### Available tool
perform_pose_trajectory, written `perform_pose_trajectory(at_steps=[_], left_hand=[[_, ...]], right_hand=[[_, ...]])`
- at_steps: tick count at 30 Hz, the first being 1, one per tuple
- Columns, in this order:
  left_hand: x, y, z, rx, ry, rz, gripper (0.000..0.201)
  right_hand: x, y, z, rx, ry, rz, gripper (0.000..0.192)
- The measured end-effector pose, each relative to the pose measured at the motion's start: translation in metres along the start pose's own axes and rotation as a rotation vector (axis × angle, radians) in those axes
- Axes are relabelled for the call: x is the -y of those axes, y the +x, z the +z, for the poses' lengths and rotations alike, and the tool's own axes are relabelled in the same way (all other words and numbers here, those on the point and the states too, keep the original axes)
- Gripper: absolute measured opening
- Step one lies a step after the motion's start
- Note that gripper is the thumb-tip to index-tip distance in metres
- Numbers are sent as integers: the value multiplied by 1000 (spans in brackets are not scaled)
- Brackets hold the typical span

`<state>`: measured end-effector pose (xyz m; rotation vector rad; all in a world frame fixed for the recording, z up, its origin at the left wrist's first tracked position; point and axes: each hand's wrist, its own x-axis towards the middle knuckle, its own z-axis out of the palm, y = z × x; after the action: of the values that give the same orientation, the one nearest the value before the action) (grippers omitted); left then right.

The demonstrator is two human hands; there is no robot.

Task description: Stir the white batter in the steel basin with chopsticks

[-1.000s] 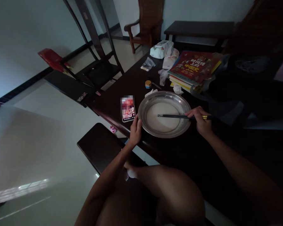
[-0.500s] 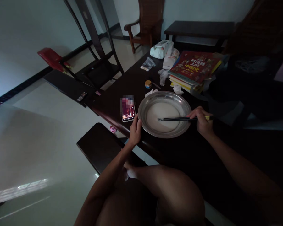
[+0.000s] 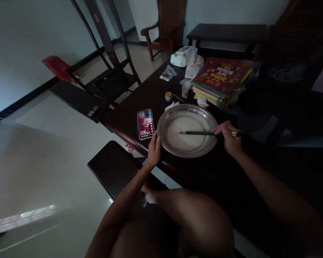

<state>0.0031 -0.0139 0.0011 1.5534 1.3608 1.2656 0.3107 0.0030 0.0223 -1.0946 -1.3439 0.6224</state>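
Note:
A wide, shallow metal basin (image 3: 214, 141) stands near the edge of the dark table, with a milky white liquid (image 3: 187, 141) inside. My left hand (image 3: 154, 149) grips the basin's left rim, thumb along the outer wall. Black chopsticks (image 3: 199, 133) with gold bands near their upper ends are pinched in my right hand (image 3: 230, 138), beside the basin's right rim. The chopsticks lie nearly level, and their tips dip into the liquid near its middle. Just left of the basin a phone (image 3: 145, 125) with a lit screen rests on the table.
Behind the basin are crumpled tissue (image 3: 202, 102), a small orange-lidded jar (image 3: 168, 96) and a stack of books (image 3: 218, 77). Tissue packs (image 3: 183, 56) sit farther back. A dark bench (image 3: 113, 168) stands at the left below the table edge.
The chopsticks have shifted slightly, their tips a little farther up in the liquid. My right hand moved a little with them. The phone's picture changed; my left hand keeps its place.

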Motion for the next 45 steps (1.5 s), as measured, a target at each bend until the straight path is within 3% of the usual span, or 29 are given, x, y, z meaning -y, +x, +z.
perform_pose_trajectory(at_steps=[3, 8, 13, 17, 22, 27, 32, 36, 41, 45], left_hand=[[0, 0, 0, 6, -4, 4, 63], [-2, 0, 0, -5, 0, 4, 66], [-2, 0, 0, 0, 1, 2, 66], [-2, 0, 0, -7, 7, -3, 67], [-2, 0, 1, -3, -3, -6, 67], [-1, 0, 0, -5, -1, -11, 67], [-1, 0, 1, -6, 2, -12, 68], [0, 0, 2, -18, 9, 0, 67], [1, 0, 1, -13, 0, 1, 66], [0, 0, 1, -17, -3, -8, 66]], right_hand=[[1, 0, 0, -31, 28, -5, 50], [4, -1, 1, 32, 6, 4, 47], [3, 0, 0, -15, 22, 5, 52], [3, 0, 0, 43, -7, -1, 46], [1, 1, 0, -40, 17, -13, 51], [0, 0, 0, 42, 10, -17, 46], [-1, 0, -2, -24, 51, 1, 50], [-1, 0, -1, 46, 21, -5, 47], [-1, 0, -1, -4, 26, 19, 49], [0, 0, -1, 37, 44, 20, 48]])
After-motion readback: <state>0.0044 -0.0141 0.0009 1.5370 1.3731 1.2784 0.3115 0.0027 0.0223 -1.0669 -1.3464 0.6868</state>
